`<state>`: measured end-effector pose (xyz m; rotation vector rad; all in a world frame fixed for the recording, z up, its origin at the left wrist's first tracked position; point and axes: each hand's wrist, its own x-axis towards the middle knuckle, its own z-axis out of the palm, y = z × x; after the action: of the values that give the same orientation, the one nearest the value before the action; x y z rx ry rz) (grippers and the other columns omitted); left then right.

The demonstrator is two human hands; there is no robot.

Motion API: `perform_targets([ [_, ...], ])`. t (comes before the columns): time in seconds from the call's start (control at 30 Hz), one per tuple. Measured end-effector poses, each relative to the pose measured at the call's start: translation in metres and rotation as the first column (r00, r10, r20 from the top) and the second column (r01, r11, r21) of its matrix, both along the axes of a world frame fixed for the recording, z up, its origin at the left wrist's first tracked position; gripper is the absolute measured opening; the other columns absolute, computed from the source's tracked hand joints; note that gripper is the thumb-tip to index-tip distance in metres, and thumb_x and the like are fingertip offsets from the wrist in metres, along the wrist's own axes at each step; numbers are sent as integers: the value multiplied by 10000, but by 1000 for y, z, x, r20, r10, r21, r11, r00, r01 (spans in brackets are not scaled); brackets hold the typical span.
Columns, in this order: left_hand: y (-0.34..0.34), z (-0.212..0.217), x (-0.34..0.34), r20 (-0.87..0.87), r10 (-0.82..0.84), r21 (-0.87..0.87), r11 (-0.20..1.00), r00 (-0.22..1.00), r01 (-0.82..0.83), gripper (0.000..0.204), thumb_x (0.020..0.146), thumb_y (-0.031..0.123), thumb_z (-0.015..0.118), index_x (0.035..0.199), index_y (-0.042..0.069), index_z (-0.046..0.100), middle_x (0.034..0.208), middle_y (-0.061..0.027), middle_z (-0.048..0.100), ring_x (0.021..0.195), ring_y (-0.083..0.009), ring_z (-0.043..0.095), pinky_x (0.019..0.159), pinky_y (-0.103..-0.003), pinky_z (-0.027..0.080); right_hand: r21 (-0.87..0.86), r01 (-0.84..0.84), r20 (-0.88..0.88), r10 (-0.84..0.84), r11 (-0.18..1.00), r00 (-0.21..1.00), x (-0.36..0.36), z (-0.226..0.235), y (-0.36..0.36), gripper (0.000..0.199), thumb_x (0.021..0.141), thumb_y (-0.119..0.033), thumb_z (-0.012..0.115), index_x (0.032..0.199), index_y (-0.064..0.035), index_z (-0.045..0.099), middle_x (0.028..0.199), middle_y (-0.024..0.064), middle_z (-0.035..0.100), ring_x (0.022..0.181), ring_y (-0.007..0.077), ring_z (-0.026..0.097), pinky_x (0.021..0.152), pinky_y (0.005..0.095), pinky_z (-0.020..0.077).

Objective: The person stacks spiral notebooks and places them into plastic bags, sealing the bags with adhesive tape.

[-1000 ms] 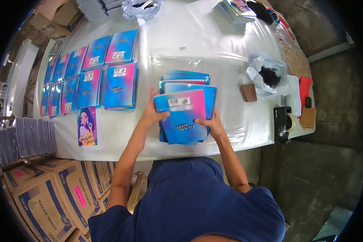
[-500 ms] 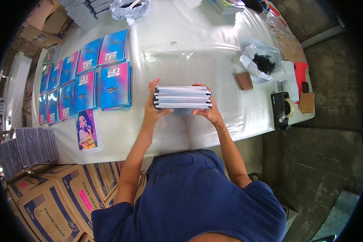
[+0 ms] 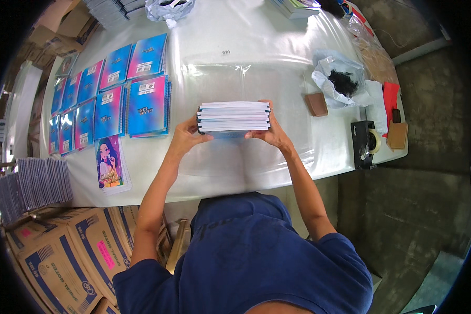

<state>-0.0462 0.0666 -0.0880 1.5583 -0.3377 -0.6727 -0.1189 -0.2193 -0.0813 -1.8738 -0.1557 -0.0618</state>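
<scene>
Between my two hands is a stack of spiral notebooks (image 3: 234,116), held edge-up so that the white page edges face me. My left hand (image 3: 187,137) grips the left end, its thumb along the near side. At the right end my right hand (image 3: 271,133) closes round the stack, thumb on the near face and fingers behind, partly hidden. To the left lie two rows of blue and pink spiral notebooks (image 3: 149,104) in piles. Below them rests a card with a drawn figure (image 3: 110,162) on some white sheets.
On the right are a plastic bag of black coils (image 3: 343,83), a brown block (image 3: 316,104) and a black tape dispenser (image 3: 362,144). Grey notebook stacks (image 3: 44,180) stand at the table's left edge, above cardboard boxes (image 3: 63,267). A small coil piece (image 3: 225,52) lies mid-table.
Both hands have moved the notebook stack slightly left and away from me. My left hand has slid lower on its end, and its fingers no longer stick up beyond the stack.
</scene>
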Motion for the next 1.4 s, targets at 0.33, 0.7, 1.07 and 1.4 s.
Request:
perform_targets([
  [0.33, -35, -14, -19, 81, 228, -250, 947, 970, -201, 1020, 665, 48, 805, 1492, 31, 207, 1395, -116, 458, 1291, -225, 428, 1096, -342, 293, 110, 23, -49, -17, 994, 999, 6, 4, 6, 1046, 547, -239, 936, 1314, -80, 244, 1210, 118, 458, 1162, 244, 446, 1013, 392, 382],
  [0.7, -4, -10, 6, 71, 46, -64, 997, 996, -41, 850, 654, -45, 794, 1409, 29, 411, 1228, -96, 600, 1147, -188, 558, 1014, -333, 422, -88, 24, -38, -28, 996, 999, 8, 13, -7, 963, 565, -224, 928, 1279, -61, 302, 1169, 111, 479, 1123, 245, 452, 995, 389, 402],
  [1.07, 4, -27, 11, 14, 17, -85, 996, 1000, -16, 825, 687, -108, 744, 1420, 69, 407, 1273, -92, 588, 1173, -174, 543, 1007, -319, 436, 130, 27, -179, -4, 991, 984, 1, 19, 3, 861, 586, -147, 909, 1266, -97, 384, 1189, 48, 508, 1122, 204, 479, 949, 354, 432],
  [1.4, 10, -29, -9, -114, 50, -135, 989, 992, -66, 662, 743, -121, 692, 1356, -20, 464, 1266, -125, 589, 1145, -180, 558, 919, -301, 504, 206, 86, -219, -39, 975, 975, -10, 14, 7, 879, 596, -173, 908, 1298, -71, 390, 1181, 68, 548, 1128, 201, 498, 982, 364, 410],
])
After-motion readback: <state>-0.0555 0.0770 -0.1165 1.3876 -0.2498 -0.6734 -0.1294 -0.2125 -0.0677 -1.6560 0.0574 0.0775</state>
